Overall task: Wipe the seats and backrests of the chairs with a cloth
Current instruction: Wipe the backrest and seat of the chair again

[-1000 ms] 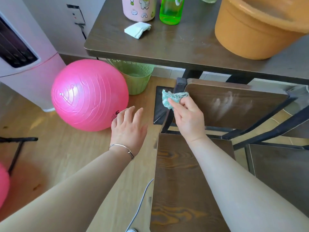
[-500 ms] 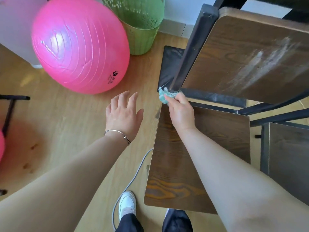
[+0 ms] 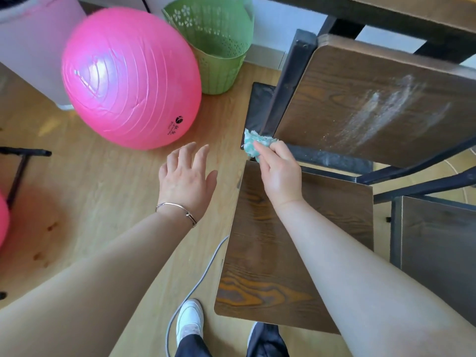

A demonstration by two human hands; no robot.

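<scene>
Two hands, one busy: your right hand (image 3: 279, 176) pinches the bunched cloth (image 3: 249, 140) in its fingers (image 3: 262, 152) at the lower left corner of the backrest (image 3: 334, 99). Sweep firmly across the pale streaks (image 3: 386, 109); your left hand (image 3: 185, 181) hovers spread, empty.

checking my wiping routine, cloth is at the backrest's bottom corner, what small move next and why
Probably slide the cloth rightward across the backrest: the right hand pinches it at the lower left corner, and whitish streaks show further right on the panel.
</scene>
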